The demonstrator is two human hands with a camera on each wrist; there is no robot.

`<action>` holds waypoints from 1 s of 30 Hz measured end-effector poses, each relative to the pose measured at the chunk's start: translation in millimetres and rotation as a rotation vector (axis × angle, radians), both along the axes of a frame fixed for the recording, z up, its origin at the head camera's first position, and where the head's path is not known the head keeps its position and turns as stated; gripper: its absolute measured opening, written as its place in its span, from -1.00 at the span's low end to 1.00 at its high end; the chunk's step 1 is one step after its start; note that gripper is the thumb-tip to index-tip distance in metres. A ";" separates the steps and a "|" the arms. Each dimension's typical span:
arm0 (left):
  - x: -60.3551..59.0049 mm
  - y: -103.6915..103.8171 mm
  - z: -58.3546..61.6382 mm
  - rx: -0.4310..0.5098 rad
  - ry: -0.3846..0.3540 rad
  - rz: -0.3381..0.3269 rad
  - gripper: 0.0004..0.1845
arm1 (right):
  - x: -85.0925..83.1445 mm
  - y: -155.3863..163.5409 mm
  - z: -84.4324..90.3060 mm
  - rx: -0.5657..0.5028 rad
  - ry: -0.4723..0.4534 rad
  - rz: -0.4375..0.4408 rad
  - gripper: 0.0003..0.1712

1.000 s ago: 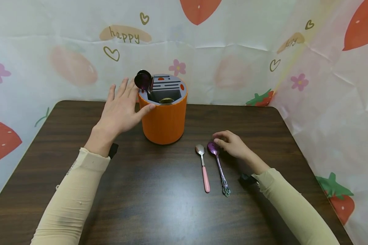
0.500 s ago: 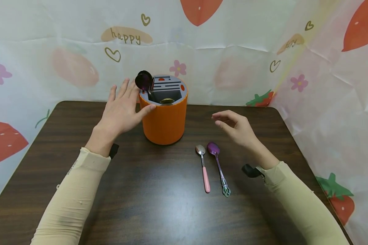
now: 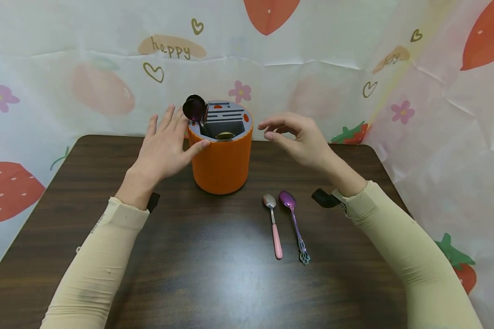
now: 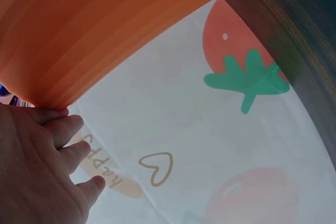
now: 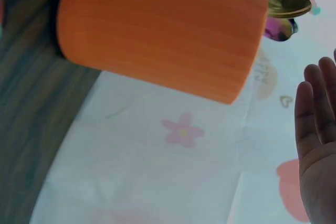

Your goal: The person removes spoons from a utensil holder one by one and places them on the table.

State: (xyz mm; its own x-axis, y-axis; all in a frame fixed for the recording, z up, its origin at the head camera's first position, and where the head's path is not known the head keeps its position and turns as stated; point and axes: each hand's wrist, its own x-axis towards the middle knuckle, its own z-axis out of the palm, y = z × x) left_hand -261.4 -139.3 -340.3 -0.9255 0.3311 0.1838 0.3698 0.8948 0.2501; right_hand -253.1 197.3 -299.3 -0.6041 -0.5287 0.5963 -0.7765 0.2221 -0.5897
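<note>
Wore long, close-fitting beige sleeves (image 3: pixel 94 269) on both arms, cuffed at the wrists. Carried a small black device (image 3: pixel 153 201) strapped under the left wrist and another black one (image 3: pixel 323 198) at the right wrist. Left both hands bare, without rings or gloves.

A dark wood-grain desk (image 3: pixel 214 274) stands against a white backdrop cloth (image 3: pixel 313 55) printed with red strawberries, pink flowers, hearts and the word "happy".
</note>
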 end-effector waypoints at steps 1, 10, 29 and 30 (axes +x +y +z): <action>-0.4 -0.1 0.0 0.001 0.002 -0.001 0.07 | -2.3 -3.5 3.6 0.005 0.004 0.016 -0.73; -1.7 -1.8 0.7 -0.002 -0.009 0.002 0.08 | -24.7 -33.9 24.6 0.127 0.025 0.173 -0.72; -2.2 -2.9 1.6 -0.022 -0.014 0.004 0.10 | -54.9 -63.4 42.0 0.455 -0.196 0.501 -0.64; -2.4 -3.1 1.7 -0.021 -0.013 0.004 0.10 | -56.6 -64.3 42.7 0.473 -0.206 0.511 -0.63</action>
State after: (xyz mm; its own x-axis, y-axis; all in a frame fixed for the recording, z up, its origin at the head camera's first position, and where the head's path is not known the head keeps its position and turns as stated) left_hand -263.9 -142.3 -338.6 -0.9289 0.3315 0.1651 0.3635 0.9013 0.2355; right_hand -309.7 132.9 -256.5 -0.2881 -0.9481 0.1347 -0.7349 0.1287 -0.6658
